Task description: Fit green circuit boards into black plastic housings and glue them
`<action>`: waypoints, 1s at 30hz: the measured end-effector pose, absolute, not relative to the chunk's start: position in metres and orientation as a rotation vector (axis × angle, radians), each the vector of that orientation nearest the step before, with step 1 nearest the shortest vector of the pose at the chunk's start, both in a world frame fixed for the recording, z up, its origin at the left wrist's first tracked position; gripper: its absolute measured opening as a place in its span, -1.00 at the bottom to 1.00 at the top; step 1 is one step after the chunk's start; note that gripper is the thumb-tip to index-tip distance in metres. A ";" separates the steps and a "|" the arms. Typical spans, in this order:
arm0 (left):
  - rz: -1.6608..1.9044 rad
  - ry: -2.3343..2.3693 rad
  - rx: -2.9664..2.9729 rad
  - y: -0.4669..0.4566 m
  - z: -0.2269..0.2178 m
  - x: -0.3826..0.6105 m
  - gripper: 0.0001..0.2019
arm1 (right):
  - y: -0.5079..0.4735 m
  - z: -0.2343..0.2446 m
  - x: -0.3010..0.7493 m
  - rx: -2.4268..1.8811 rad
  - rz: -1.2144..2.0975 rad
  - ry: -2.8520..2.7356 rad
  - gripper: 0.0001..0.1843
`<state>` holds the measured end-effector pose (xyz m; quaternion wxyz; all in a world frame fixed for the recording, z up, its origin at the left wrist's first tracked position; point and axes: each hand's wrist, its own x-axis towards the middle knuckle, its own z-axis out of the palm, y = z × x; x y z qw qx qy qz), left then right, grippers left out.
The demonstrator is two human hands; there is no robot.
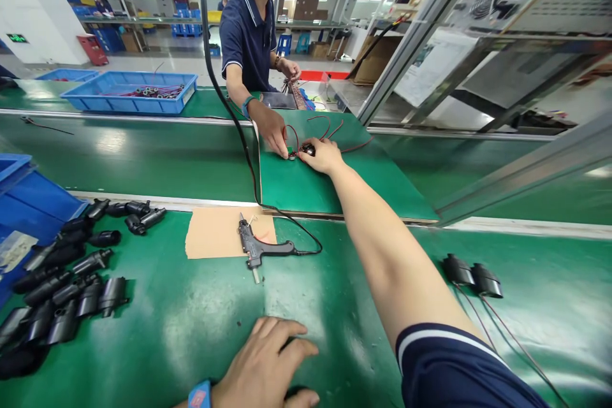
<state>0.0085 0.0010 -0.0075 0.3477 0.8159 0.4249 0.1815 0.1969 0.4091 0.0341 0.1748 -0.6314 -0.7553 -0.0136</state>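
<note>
A dark, glossy, rounded part (pixel 308 150) is sitting on the raised green board (pixel 315 188) beyond the near counter (pixel 191 312), showing bright glints on its black surface. The person's right hand (pixel 325 156) is curling over it from the right, fingers touching it; whether they are gripping it firmly, I cannot tell. The left hand (pixel 255 363) is holding nothing, its fingers spreading loosely above the near counter. Just left of the dark part, a co-worker's hand (pixel 271 131) is pinching a small round component (pixel 292 155), with a bit of green showing at the fingertips. Thin red wires (pixel 357 147) are trailing across the board near the right hand, but where each one is joining is hard to make out.

The right hand is covering much of the dark part, so its far side and underside are staying hidden. The left wrist, wearing a blue band (pixel 199 394), is running out at the bottom edge, and so are the wires from two black housings (pixel 472 275) at the right. A glue gun (pixel 258 245) is lying partly on a piece of cardboard (pixel 210 236).
</note>
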 end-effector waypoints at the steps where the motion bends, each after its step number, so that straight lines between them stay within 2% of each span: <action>1: 0.468 1.103 2.108 0.001 -0.006 0.008 -0.50 | 0.405 0.035 0.199 -1.810 -0.060 -2.094 -0.51; 6: 0.455 1.102 2.086 0.000 -0.002 0.008 -0.53 | 0.374 0.047 0.193 -1.759 -0.248 -1.947 -0.38; 11: 0.471 1.112 2.093 -0.002 -0.002 0.007 -0.53 | 0.364 0.058 0.164 -1.516 -0.243 -2.260 -0.37; 13: 0.469 1.109 2.107 -0.003 -0.002 0.006 -0.53 | 0.367 0.059 0.152 -1.490 -0.213 -2.359 -0.40; 17: 0.468 1.099 2.116 -0.002 0.000 0.006 -0.53 | 0.367 0.053 0.145 -1.556 -0.165 -2.436 -0.63; 23: 0.497 1.099 2.081 -0.002 0.003 0.005 -0.56 | 0.324 0.042 0.192 -1.745 -0.176 -2.265 -0.55; 30: 0.530 1.133 2.096 -0.006 0.006 0.007 -0.61 | 0.310 0.037 0.242 -1.877 -0.104 -2.034 -0.60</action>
